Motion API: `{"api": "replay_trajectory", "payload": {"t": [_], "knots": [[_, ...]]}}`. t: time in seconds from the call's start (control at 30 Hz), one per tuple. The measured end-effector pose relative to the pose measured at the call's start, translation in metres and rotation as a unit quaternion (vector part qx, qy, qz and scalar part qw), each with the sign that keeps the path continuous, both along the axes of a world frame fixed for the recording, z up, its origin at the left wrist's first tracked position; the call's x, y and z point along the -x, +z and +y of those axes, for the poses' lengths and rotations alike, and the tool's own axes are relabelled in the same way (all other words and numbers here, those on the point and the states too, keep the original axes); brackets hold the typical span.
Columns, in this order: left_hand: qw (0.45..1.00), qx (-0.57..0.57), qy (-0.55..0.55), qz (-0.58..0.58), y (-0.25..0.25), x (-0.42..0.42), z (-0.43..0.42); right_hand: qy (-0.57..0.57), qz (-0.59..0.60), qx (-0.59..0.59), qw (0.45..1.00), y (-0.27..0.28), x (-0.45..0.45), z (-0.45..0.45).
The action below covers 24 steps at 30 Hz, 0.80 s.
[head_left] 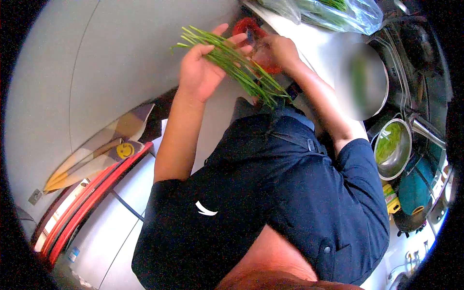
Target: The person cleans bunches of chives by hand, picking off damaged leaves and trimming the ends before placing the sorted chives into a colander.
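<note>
**Green stalks lie across a loosely curled left hand**

At centre left, the left hand [207, 67] is palm up and half open, its fingers spread and the green stalks [237, 72] lying between thumb and fingers. Their pale ends point far left; their darker ends hang near and right. A light grip suits such thin stems; bringing the ends level in the palm should make single ones easier to pick out. Just right is a red plastic bag [245, 26], with the right hand [282, 50] over it, fingers bent; I cannot tell whether they hold anything. Working close above that opening should limit spills. Farther right, the white counter [316, 50] bears a clear bag of greens [360, 17].
</note>
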State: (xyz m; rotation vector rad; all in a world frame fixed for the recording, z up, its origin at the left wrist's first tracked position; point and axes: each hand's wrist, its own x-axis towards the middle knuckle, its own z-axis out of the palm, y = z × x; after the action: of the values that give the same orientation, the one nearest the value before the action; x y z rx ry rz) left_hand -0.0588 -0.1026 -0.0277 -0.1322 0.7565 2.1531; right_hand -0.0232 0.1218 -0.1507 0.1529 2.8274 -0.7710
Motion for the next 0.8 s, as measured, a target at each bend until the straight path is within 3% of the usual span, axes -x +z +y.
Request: {"api": "replay_trajectory", "payload": {"t": [0.17, 0.27, 0.33, 0.57, 0.73, 0.8], "knots": [[0.999, 0.045, 0.024, -0.006, 0.004, -0.002, 0.001, 0.019, 0.031, 0.002, 0.999, 0.003, 0.005, -0.005], [0.998, 0.055, 0.022, -0.005, 0.002, -0.001, 0.004, -0.004, -0.024, -0.028, 0.999, 0.024, 0.007, -0.006], [0.998, 0.056, 0.018, -0.003, 0.002, 0.0, 0.007, -0.05, 0.099, 0.047, 0.993, 0.021, 0.007, -0.004], [1.0, 0.024, -0.011, 0.0, -0.001, 0.002, 0.019, -0.114, 0.121, 0.184, 0.969, 0.067, 0.003, 0.0], [1.0, 0.006, -0.013, -0.008, -0.009, 0.001, 0.027, -0.143, 0.135, 0.385, 0.902, 0.123, -0.008, -0.017], [0.999, 0.05, 0.023, -0.003, -0.007, -0.002, 0.032, -0.107, 0.185, 0.339, 0.916, 0.119, -0.008, -0.017]]}}
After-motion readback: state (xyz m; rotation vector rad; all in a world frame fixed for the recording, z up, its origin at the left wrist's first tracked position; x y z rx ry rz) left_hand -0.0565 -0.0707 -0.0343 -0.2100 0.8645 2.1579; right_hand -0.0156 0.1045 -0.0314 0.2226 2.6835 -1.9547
